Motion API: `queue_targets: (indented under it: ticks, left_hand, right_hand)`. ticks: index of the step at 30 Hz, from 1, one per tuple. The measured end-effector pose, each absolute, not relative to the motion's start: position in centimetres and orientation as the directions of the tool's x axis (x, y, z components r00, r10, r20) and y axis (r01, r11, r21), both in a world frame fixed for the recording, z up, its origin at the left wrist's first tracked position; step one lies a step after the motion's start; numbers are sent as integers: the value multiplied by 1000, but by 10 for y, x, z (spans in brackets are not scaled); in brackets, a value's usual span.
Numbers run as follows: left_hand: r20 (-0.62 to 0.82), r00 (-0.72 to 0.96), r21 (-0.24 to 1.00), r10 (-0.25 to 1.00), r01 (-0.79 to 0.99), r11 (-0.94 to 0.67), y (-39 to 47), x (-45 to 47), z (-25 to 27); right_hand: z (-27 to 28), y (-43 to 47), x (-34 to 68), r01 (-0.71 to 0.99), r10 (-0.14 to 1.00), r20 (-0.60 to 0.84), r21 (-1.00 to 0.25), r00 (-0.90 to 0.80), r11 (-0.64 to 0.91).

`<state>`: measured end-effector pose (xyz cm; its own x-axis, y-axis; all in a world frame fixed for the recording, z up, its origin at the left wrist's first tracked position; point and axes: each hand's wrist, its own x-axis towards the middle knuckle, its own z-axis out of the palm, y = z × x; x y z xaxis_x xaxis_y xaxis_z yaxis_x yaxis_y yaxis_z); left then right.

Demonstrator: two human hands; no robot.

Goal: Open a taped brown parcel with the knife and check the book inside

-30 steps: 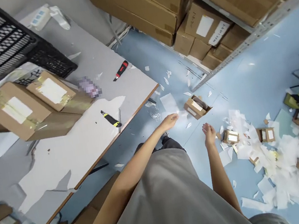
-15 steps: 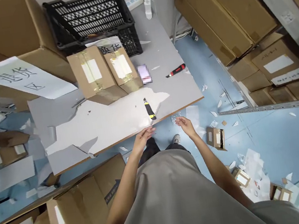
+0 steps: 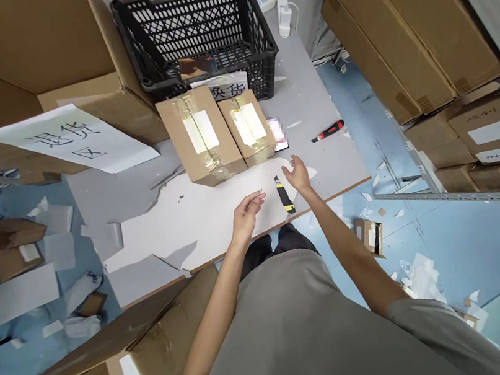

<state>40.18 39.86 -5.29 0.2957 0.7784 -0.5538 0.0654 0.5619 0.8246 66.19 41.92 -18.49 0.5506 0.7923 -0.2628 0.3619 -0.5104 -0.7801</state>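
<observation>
My left hand [image 3: 247, 215] hovers over the white worn patch of the table [image 3: 143, 228], fingers loosely bent and apart, holding nothing. To its right, my right hand [image 3: 297, 175] is raised with its fingers spread and nothing in it. Between the two lies a black and yellow utility knife [image 3: 284, 196]. Beyond the hands sit two taped cardboard boxes side by side, a larger box [image 3: 202, 138] and a smaller box [image 3: 248, 126], each with a white label. A phone-like item [image 3: 277, 133], partly blurred, lies against the smaller box. A red and black utility knife [image 3: 330, 130] rests farther right.
A black plastic crate [image 3: 202, 25] stands at the back of the table, beside a big open carton [image 3: 72, 101] bearing a paper sign. Large cartons [image 3: 413, 19] fill the right shelf. More boxes stand at lower left. Scraps litter the blue floor [image 3: 472, 229].
Both hands have moved forward from the table's front edge to over its top, the right one farther. The view has shifted, so the table sits closer. The knives and boxes stay put.
</observation>
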Motion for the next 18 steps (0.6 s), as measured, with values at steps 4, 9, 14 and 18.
queue_targets:
  ticks: [4,9,14,18]
  left_hand:
    - [-529,285,844,800,77,531,425,425,-42]
    - [-580,193,812,791,59,581,429,442,-39]
    - [-631,135,774,764,45,631,424,463,-50]
    - [-658,131,752,742,47,658,421,476,-55]
  right_hand:
    - [-208,470,678,504,784,-281,-636,553,-584]
    - [-239,516,695,609,787,-287,-509,546,-608]
    - [-252,535,698,675,822,-234,-478,519,-562]
    - [-251,540,698,703,821,-245,-426,516,-570]
